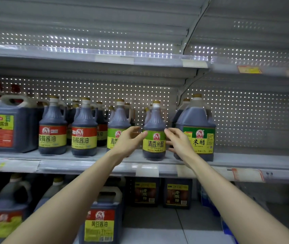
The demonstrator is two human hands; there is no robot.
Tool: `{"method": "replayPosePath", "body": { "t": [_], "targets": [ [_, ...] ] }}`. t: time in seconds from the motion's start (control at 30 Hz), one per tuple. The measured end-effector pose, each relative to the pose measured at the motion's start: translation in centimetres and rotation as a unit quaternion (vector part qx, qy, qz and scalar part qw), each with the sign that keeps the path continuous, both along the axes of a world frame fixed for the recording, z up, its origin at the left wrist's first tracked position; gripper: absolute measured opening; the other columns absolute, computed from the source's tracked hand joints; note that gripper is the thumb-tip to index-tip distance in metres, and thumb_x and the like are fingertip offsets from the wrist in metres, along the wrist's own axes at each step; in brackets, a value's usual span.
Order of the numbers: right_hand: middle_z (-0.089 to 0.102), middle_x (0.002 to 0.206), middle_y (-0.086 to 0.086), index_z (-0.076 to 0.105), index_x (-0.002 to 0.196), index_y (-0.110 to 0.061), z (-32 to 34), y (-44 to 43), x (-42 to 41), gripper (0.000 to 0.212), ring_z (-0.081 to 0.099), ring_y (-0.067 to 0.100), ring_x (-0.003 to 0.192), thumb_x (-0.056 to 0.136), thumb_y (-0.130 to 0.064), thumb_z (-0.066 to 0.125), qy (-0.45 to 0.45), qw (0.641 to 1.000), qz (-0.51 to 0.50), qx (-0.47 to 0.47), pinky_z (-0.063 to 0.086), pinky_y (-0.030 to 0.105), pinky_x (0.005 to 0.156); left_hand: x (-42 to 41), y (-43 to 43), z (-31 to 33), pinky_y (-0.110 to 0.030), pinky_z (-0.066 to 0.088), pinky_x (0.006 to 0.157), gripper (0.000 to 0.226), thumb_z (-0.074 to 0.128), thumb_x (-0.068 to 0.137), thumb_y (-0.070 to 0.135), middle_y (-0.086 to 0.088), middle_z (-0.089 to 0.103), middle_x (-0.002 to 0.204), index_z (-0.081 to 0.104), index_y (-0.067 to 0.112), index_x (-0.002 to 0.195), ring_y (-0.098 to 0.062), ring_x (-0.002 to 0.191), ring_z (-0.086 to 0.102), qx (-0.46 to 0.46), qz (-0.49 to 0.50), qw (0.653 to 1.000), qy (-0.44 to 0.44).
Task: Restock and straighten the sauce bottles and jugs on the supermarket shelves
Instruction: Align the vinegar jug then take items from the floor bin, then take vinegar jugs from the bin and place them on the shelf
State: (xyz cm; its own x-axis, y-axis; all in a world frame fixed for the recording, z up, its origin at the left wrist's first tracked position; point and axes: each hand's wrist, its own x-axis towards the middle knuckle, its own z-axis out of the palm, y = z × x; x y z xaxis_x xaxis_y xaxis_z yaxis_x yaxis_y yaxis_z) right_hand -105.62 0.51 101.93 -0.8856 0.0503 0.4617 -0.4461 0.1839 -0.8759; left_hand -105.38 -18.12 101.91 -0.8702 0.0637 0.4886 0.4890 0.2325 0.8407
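Note:
A dark rice-vinegar bottle (154, 134) with a green and yellow label stands upright at the front of the middle shelf (87, 164). My left hand (128, 138) reaches in from its left, fingers fairly straight, fingertips touching the label's upper left edge. On the bottle's other side my right hand (178, 140) has loosely bent fingers at the label's right edge. Neither hand wraps around it. A matching green-label bottle (116, 124) stands just left, partly hidden by my left hand. Red-label soy sauce bottles (53, 127) (84, 131) line up further left.
A large green-label vinegar jug (197, 127) stands close to my right hand. A big square soy jug (4, 125) sits at the far left. To the right of the vinegar jug the shelf shows bare board. The lower shelf holds more jugs (103, 224) and dark boxed bottles (177, 193).

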Motion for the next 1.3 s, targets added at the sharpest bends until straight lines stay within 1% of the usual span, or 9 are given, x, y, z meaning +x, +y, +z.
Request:
{"method": "replayPosePath", "body": {
  "t": [0.23, 0.33, 0.43, 0.6, 0.8, 0.97, 1.1, 1.2, 1.3],
  "targets": [
    [0.064, 0.118, 0.004, 0.054, 0.131, -0.012, -0.4, -1.9, 3.1, 0.042, 0.062, 0.018, 0.107, 0.095, -0.034, 0.057, 0.035, 0.998, -0.034, 0.027, 0.050, 0.026, 0.082, 4.1, -2.3, -0.5, -0.033, 0.052, 0.084, 0.048, 0.064, 0.090, 0.034, -0.004, 0.061, 0.119, 0.053, 0.013, 0.133, -0.015, 0.107, 0.059, -0.016, 0.007, 0.999, 0.034],
    [0.065, 0.117, 0.005, 0.056, 0.127, -0.015, -0.8, -3.2, 4.7, 0.039, 0.062, 0.018, 0.107, 0.094, -0.036, 0.060, 0.045, 0.998, -0.046, 0.027, 0.051, 0.038, 0.096, 6.1, -3.9, -0.7, -0.023, 0.052, 0.075, 0.047, 0.064, 0.091, 0.032, 0.000, 0.061, 0.113, 0.052, 0.014, 0.132, -0.010, 0.099, 0.059, -0.024, 0.003, 0.999, 0.044],
    [0.066, 0.114, 0.003, 0.059, 0.120, -0.022, -1.1, -4.3, 6.2, 0.034, 0.063, 0.017, 0.106, 0.091, -0.040, 0.061, 0.055, 0.996, -0.062, 0.030, 0.050, 0.045, 0.098, 7.6, -5.2, -1.0, -0.016, 0.050, 0.070, 0.048, 0.064, 0.090, 0.032, 0.004, 0.060, 0.109, 0.052, 0.014, 0.133, -0.005, 0.095, 0.059, -0.027, -0.001, 0.998, 0.053],
    [0.066, 0.115, 0.003, 0.058, 0.125, -0.019, -1.3, -5.2, 9.4, 0.040, 0.064, 0.016, 0.105, 0.091, -0.040, 0.062, 0.061, 0.996, -0.055, 0.037, 0.052, 0.043, 0.095, 10.3, -6.1, -1.6, -0.037, 0.051, 0.095, 0.053, 0.066, 0.088, 0.037, -0.003, 0.062, 0.120, 0.052, 0.015, 0.134, -0.014, 0.108, 0.061, -0.021, -0.005, 0.999, 0.040],
    [0.067, 0.104, -0.002, 0.057, 0.124, -0.016, -3.2, -5.1, 13.4, 0.037, 0.066, 0.014, 0.095, 0.093, -0.036, 0.060, 0.048, 0.997, -0.029, 0.047, 0.053, 0.037, 0.090, 13.9, -6.3, -3.9, -0.034, 0.052, 0.091, 0.050, 0.064, 0.088, 0.038, 0.002, 0.062, 0.116, 0.051, 0.019, 0.133, -0.014, 0.108, 0.060, -0.010, -0.008, 1.000, 0.023],
    [0.068, 0.106, 0.001, 0.057, 0.126, -0.015, -8.3, -3.9, 16.0, 0.037, 0.066, 0.014, 0.094, 0.094, -0.033, 0.060, -0.005, 0.998, -0.003, 0.063, 0.053, 0.035, 0.088, 17.0, -5.2, -9.7, -0.033, 0.052, 0.091, 0.042, 0.066, 0.089, 0.030, -0.002, 0.066, 0.110, 0.055, 0.015, 0.127, -0.016, 0.104, 0.063, 0.029, 0.015, 0.999, -0.026],
    [0.068, 0.096, -0.004, 0.058, 0.121, -0.016, -14.1, -3.5, 17.9, 0.032, 0.067, 0.015, 0.092, 0.093, -0.032, 0.061, -0.064, 0.996, 0.015, 0.059, 0.052, 0.034, 0.087, 19.2, -4.5, -15.4, -0.032, 0.051, 0.089, 0.042, 0.066, 0.088, 0.027, 0.005, 0.065, 0.102, 0.055, 0.013, 0.126, -0.012, 0.098, 0.062, 0.020, 0.039, 0.996, -0.077],
    [0.067, 0.099, 0.000, 0.057, 0.118, -0.018, -19.6, -3.5, 18.9, 0.029, 0.066, 0.014, 0.090, 0.093, -0.032, 0.061, -0.118, 0.991, 0.021, 0.062, 0.052, 0.031, 0.082, 20.7, -4.4, -20.5, -0.024, 0.050, 0.081, 0.041, 0.065, 0.090, 0.027, 0.000, 0.064, 0.105, 0.054, 0.014, 0.127, -0.008, 0.092, 0.061, 0.022, 0.043, 0.990, -0.131],
    [0.067, 0.103, 0.002, 0.058, 0.115, -0.020, -26.4, -3.3, 19.5, 0.024, 0.065, 0.014, 0.092, 0.093, -0.030, 0.061, -0.181, 0.981, 0.033, 0.066, 0.052, 0.022, 0.077, 21.5, -4.5, -26.9, -0.020, 0.050, 0.074, 0.039, 0.066, 0.088, 0.029, 0.006, 0.065, 0.099, 0.055, 0.016, 0.124, -0.001, 0.087, 0.061, 0.015, 0.054, 0.981, -0.186]
  ]
}}
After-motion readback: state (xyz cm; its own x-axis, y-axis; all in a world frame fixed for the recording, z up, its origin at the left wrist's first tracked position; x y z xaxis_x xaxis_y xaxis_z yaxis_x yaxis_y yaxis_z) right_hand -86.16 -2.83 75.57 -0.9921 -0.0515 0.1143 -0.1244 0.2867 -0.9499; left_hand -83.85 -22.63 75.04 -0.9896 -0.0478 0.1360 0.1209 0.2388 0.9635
